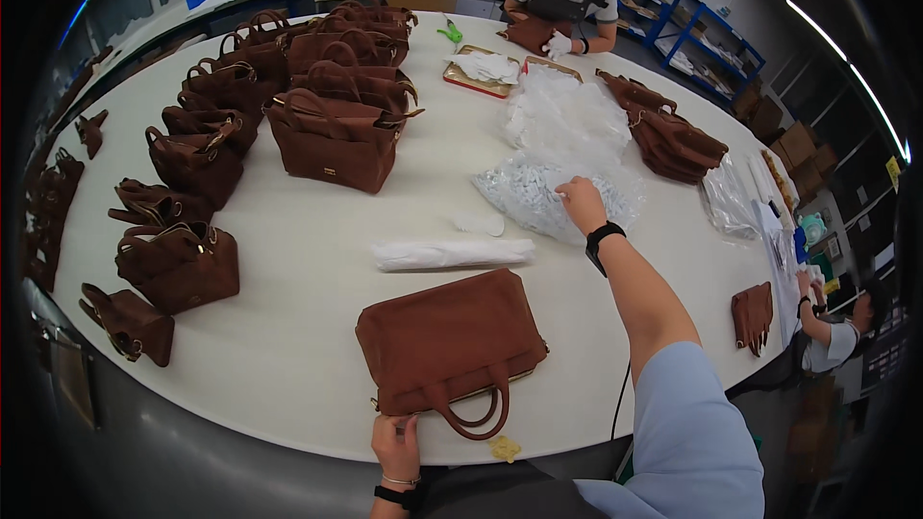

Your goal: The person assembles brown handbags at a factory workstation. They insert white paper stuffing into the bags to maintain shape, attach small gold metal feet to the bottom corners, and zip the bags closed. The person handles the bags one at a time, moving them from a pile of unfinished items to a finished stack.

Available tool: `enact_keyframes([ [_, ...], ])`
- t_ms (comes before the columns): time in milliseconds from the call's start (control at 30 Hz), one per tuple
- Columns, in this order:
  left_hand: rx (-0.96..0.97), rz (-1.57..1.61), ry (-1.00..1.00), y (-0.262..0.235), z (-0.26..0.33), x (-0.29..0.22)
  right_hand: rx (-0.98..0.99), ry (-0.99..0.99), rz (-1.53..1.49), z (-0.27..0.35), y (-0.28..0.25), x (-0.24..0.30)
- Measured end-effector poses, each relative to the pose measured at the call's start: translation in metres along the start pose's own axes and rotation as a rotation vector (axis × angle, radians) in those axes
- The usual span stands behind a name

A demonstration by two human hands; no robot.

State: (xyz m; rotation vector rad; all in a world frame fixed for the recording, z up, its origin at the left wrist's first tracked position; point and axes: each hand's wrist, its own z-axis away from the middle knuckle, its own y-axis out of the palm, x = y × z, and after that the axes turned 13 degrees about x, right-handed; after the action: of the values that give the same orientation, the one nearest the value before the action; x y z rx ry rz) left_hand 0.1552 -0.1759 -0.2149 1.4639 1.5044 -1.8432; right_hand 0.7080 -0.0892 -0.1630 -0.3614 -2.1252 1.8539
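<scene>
**Left hand pins bag, right hand in the filler pile**

Left hand sits at the near table edge, fingers closed on the corner of the brown suede handbag by its handle base. Bag lies flat on its side on the white table, handles pointing toward the person.

Right hand is stretched well forward, fingers curled down into the clear bag of white filler. Can't tell if it has actually gripped anything; fingertips are buried.

Rolled white paper bundle lies between handbag and filler, apart from both. Small white scrap just beyond it.

My read, for doing this well: keep the left hand pinning the bag so it doesn't slide, and take a compact handful so nothing trails across the suede.

Further out: rows of finished handbags at left and centre, a flat stack at right, two trays. Another person works at the far side, another at right.
</scene>
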Motion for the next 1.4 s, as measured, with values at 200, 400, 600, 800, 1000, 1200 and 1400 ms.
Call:
enact_keyframes([
  [200, -0.056, 0.073, -0.131, -0.001, 0.006, 0.005, 0.177, 0.054, 0.238, -0.025, 0.010, 0.006],
  [400, -0.069, 0.093, -0.229, 0.005, 0.009, 0.007, -0.022, 0.044, -0.079, -0.019, 0.002, -0.011],
  [600, 0.031, 0.165, -0.166, 0.004, 0.006, 0.011, -0.010, 0.355, -1.077, 0.026, -0.024, 0.004],
  [800, 0.039, 0.391, -0.205, -0.007, 0.002, 0.022, 0.331, 0.300, -1.645, 0.130, -0.090, 0.139],
  [1000, 0.294, 0.403, -0.292, -0.015, -0.012, 0.023, 0.867, 0.150, -1.457, 0.267, -0.118, 0.271],
  [1200, 0.414, 0.617, -0.367, -0.022, -0.015, 0.034, 0.666, 0.064, -1.072, 0.316, -0.044, 0.336],
  [1400, 0.510, 0.536, -0.353, -0.027, -0.019, 0.035, 0.359, -0.133, -0.495, 0.314, -0.011, 0.350],
])
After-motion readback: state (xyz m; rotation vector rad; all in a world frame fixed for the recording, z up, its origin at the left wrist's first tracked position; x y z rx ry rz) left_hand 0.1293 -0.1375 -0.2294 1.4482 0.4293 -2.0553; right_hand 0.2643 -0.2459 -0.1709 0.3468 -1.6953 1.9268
